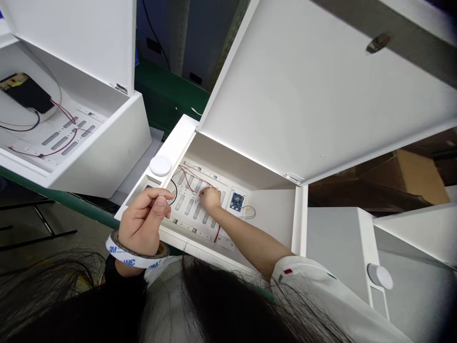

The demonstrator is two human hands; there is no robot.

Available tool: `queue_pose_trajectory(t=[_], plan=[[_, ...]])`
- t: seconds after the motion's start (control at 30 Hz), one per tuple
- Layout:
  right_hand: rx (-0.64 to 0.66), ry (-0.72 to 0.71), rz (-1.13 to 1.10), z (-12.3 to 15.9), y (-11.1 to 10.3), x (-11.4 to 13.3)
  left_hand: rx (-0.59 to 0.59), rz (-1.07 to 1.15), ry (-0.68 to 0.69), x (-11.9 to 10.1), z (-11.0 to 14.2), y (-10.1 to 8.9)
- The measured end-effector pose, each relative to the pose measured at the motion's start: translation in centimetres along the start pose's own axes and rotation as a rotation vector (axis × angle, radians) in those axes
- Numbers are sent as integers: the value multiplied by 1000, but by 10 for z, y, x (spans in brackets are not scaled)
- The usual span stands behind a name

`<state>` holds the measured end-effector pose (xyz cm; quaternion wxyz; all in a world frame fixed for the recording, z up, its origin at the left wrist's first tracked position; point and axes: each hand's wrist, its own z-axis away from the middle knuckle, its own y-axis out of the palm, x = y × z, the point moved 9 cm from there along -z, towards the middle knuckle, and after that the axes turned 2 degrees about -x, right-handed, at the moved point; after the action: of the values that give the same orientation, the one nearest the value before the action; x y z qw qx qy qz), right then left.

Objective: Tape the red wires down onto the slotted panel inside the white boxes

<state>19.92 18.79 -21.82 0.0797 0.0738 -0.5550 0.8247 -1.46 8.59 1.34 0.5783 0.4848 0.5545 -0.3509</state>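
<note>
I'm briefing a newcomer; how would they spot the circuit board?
Find the central white box, its lid raised. Inside, right of the right hand, lies the circuit board. Its blue face sets it apart from the nearby red wires.

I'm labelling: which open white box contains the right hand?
The middle rectangular white box: the right hand is over its slotted floor; left box and right box show none inside.

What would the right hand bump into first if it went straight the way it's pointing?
The right hand would probably meet the red wire just beyond its fingertips, over the slotted floor. Depth is unclear, so it might pass above instead.
</note>
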Motion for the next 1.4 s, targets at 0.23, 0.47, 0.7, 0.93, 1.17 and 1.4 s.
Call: queue_pose_trajectory(t=[0.23,0.47,0.7,0.93,1.17,1.4], plan=[[24,60,-30,-2,0,-1,6,-8,18,-1,0,-1],[12,113,-152,-9,3,-11,0,-44,-13,3,1,-3],[0,66,-137,-6,2,-9,-17,-16,17,-1,-1,0],[-37,-152,-14,-1,1,7,6,-24,25,-1,1,-1],[-24,-195,20,-6,6,8,-3,-37,29,-1,1,-3],[21,-124,-61,-14,1,4,-19,-41,25,-1,1,-2]])
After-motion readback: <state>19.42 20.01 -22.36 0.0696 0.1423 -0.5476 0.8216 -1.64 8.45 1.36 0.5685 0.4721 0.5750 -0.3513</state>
